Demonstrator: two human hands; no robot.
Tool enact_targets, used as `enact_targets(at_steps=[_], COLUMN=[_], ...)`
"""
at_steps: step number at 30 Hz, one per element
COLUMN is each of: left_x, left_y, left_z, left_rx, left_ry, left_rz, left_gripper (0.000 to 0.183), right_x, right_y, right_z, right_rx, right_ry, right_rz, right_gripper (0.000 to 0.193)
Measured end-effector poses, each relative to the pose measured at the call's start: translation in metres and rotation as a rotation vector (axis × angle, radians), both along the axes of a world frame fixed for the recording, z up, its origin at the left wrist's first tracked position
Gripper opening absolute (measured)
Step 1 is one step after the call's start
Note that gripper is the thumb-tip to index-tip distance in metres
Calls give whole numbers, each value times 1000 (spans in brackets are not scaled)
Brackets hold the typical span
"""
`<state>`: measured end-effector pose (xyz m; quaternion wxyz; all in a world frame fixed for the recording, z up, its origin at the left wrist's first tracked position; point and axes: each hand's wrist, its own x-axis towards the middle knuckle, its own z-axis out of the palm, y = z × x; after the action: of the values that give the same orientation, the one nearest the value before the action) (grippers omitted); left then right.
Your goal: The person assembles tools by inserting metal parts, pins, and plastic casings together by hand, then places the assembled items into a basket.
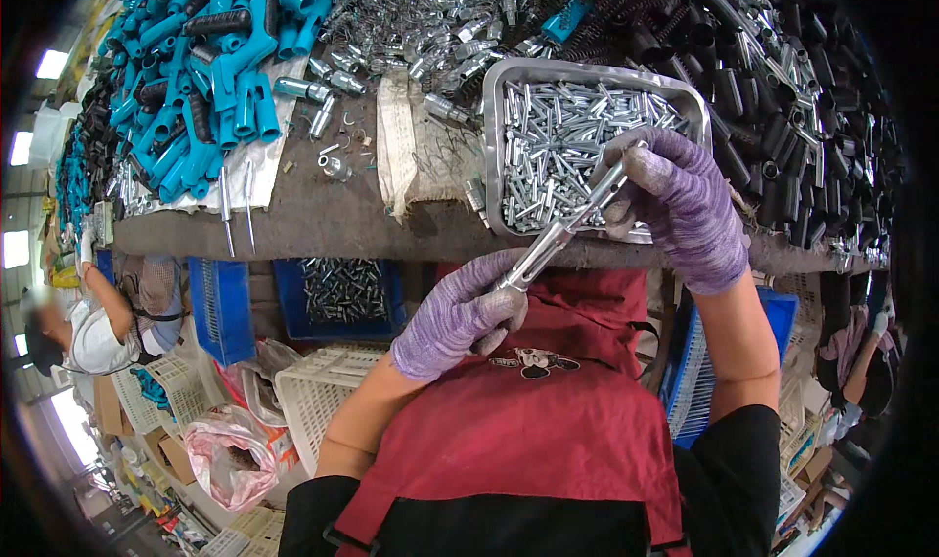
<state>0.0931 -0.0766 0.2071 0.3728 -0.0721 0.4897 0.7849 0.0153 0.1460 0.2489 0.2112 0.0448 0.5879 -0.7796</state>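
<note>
In purple knit gloves with grey fingertips, both hands are closed at the middle, in front of the bench edge. My left hand [460, 314] wraps round the lower end of a shiny slotted metal tube [541, 253]. The tube tilts up to the right. At its upper end my right hand [685, 200] pinches a slim metal pin [608, 182] between thumb and fingers; whether pin and tube are one piece I cannot tell. Just behind the right hand, a metal tray [497, 146] holds many short silver pins [558, 132].
Teal gun-shaped handles [235, 58] are heaped at the bench's left. Metal fittings [430, 19] lie along the back, black tubes [782, 136] at right. Below the edge stand a blue bin [284, 308] of dark parts and a cream crate [318, 386]. A person [108, 322] works at far left.
</note>
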Motion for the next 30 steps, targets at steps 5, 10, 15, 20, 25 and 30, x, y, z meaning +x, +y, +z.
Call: enact_targets(at_steps=[5, 10, 15, 20, 25, 30], left_x=[3, 1, 4, 10, 22, 37], left_y=[-2, -1, -4, -6, -16, -32], left_z=[-5, -4, -11, -15, -17, -30], left_rx=[-2, 52, 80, 83, 97, 109], left_ry=[-16, -5, 0, 14, -14, -53], left_rz=[1, -18, -18, 50, 166, 355], left_gripper=[44, 43, 44, 48, 47, 44], right_x=[2, 9, 15, 22, 13, -42], right_y=[0, -3, -15, -31, -48, -98], right_z=[0, -6, -13, -24, -25, -50], right_rx=[2, -5, 38, 54, 215, 936], right_ry=[-26, -74, -153, -81, 56, 1109], right_rz=[-16, 134, 166, 209, 312, 271], right_gripper=[26, 28, 25, 25, 35, 20])
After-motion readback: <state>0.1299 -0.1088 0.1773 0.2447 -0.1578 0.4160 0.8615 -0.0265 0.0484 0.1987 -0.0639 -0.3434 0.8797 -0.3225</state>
